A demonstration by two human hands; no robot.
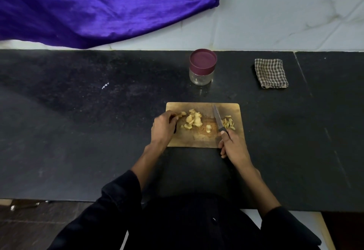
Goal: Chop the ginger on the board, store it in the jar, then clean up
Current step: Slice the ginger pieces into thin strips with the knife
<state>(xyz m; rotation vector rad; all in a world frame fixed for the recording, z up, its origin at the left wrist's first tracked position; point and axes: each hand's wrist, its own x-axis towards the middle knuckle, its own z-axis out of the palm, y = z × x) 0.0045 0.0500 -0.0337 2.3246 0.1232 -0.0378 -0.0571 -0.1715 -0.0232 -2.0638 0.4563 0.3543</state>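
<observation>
The right hand [233, 147] has its grip wrapped round the handle of the slim steel-bladed knife [218, 120], blade lying on the rectangular wooden chopping board [199, 139]. The left hand [163, 129] pinches a ginger piece [181, 114]. Between both grips sit the pale yellow ginger slices [194, 120]. Danger: fingertips near the edge, slices skidding onto the black stone counter [98, 131]. Beyond the grips, the lidded maroon-capped glass jar [202, 66] waits.

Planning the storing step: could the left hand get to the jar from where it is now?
Probably yes. The jar stands lid on beyond the board, bare counter between. But the left hand pinches a ginger piece that it must drop first.
</observation>
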